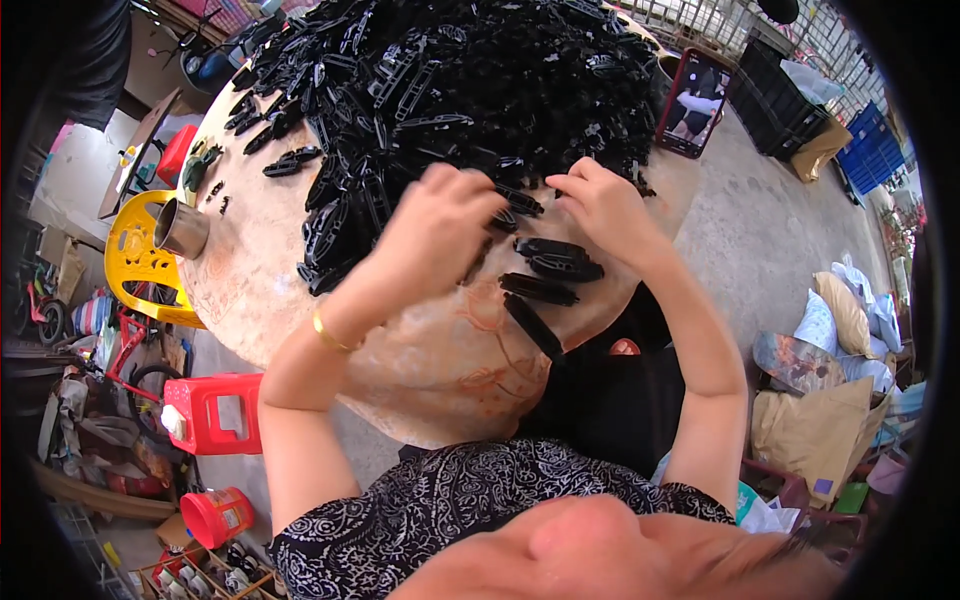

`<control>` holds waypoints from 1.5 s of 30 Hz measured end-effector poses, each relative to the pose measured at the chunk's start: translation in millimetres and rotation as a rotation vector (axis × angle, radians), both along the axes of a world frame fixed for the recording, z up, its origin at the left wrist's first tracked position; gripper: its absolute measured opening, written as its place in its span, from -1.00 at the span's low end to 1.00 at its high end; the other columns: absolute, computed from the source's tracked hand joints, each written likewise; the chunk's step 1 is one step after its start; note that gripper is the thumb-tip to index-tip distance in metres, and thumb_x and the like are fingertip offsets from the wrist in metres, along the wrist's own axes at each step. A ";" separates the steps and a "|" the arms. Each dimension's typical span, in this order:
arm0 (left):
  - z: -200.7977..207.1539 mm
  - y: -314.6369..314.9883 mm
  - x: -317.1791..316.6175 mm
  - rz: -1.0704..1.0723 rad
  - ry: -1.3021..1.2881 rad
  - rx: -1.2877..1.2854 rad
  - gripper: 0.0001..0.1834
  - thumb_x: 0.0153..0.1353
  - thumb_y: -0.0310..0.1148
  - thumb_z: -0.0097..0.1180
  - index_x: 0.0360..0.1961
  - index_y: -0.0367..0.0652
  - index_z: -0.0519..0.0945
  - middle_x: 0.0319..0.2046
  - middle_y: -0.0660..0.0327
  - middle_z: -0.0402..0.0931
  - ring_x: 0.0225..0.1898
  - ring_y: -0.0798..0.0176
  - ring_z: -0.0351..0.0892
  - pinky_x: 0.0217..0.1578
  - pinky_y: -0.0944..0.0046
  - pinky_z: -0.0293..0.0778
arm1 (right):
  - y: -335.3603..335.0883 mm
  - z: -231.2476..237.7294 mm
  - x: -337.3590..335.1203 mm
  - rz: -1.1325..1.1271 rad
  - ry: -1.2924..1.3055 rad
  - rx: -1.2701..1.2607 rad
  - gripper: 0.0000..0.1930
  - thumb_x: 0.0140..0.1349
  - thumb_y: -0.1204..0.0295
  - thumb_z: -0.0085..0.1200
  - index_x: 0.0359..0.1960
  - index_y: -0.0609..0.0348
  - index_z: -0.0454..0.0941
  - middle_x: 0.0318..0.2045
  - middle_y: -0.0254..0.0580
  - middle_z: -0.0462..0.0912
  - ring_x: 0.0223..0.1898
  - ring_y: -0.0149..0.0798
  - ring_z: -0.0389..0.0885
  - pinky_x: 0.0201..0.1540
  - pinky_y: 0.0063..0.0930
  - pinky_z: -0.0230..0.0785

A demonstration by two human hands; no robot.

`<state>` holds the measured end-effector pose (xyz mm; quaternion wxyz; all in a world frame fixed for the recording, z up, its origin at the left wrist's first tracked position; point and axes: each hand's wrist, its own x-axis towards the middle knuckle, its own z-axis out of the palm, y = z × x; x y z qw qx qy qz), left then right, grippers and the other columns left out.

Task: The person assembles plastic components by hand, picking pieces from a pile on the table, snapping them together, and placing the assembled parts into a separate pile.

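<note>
A big heap of glossy black slotted plastic parts (400, 90) covers the far side of the round table (400, 385). My left hand (440, 230), smeared by motion, is bent over the heap's near edge; its fingertips are too blurred to show a hold. To its right, my right hand (605, 210) has thumb and fingertips drawn together at the heap's edge, on something too small to make out. Between the two hands lies a long black part (520, 200). Several long black pieces (540, 288) lie apart on the table just below my right hand.
A phone (693, 103) stands upright at the table's right edge. At the left edge are a metal cup (182, 229) and a yellow chair (135, 255). A red stool (215, 415) and red bucket (217, 516) stand lower left. Cardboard (815, 430) and bags lie at right.
</note>
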<state>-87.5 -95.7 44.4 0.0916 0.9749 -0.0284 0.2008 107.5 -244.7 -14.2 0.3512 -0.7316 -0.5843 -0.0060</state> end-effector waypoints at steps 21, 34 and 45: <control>21.3 20.7 -1.3 0.196 -0.169 -0.465 -0.80 -0.02 -0.60 0.20 -0.30 -0.31 0.61 -0.30 0.16 0.47 -0.28 0.22 0.52 -0.29 0.31 0.48 | -4.6 24.3 -33.3 0.023 0.531 0.411 -0.88 0.17 0.55 0.12 -0.26 0.23 0.53 -0.46 -0.27 0.63 -0.42 -0.50 0.58 -0.34 -0.64 0.40; -30.4 -12.7 3.1 -0.211 0.002 -2.101 -0.72 0.18 -0.55 0.11 -0.07 -0.22 0.42 -0.06 0.06 0.48 -0.11 0.30 0.53 -0.04 0.31 0.48 | -5.4 35.6 -65.3 0.172 -0.084 0.589 -0.84 -0.03 0.62 0.22 -0.38 0.20 0.55 -0.40 -0.15 0.64 -0.39 -0.16 0.63 -0.36 -0.44 0.48; -29.4 -15.7 4.9 -0.153 -0.046 -1.956 -0.64 0.04 -0.68 0.18 -0.11 -0.22 0.45 -0.23 0.19 0.53 -0.22 0.38 0.53 -0.16 0.43 0.49 | -6.7 36.1 -60.3 0.128 0.086 0.589 -0.87 -0.03 0.62 0.21 -0.42 0.20 0.56 -0.41 -0.15 0.64 -0.41 -0.16 0.62 -0.36 -0.43 0.46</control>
